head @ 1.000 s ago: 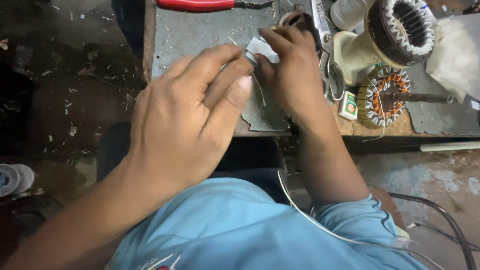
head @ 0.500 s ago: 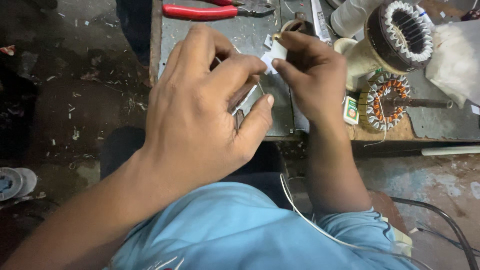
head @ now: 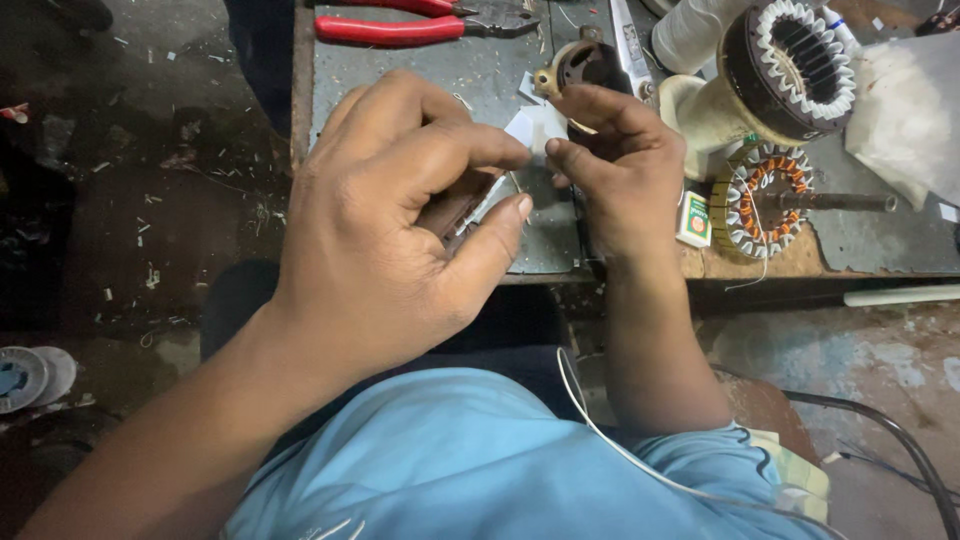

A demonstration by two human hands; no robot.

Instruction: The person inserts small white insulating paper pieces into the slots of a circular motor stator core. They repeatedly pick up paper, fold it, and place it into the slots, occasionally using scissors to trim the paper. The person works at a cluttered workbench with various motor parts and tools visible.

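Observation:
My left hand [head: 390, 220] is curled around a dark flat tool [head: 462, 208] with a pale metal edge, held over the grey bench [head: 400, 70]. My right hand [head: 620, 165] pinches a small white paper piece [head: 532, 128] between thumb and forefinger. The left forefinger touches the same paper from the left. Most of the tool is hidden inside the left fist.
Red-handled pliers [head: 400, 28] lie at the bench's far edge. A stator with white slot liners [head: 790, 65] stands on a cream spool at right, with a copper-wound rotor [head: 765, 200] on a shaft in front of it. A white wire [head: 640, 455] crosses my blue shirt.
The view has tilted down, so the bench sits lower in frame. My hands have drawn slightly apart, and the white paper is now pinched between them in plain sight.

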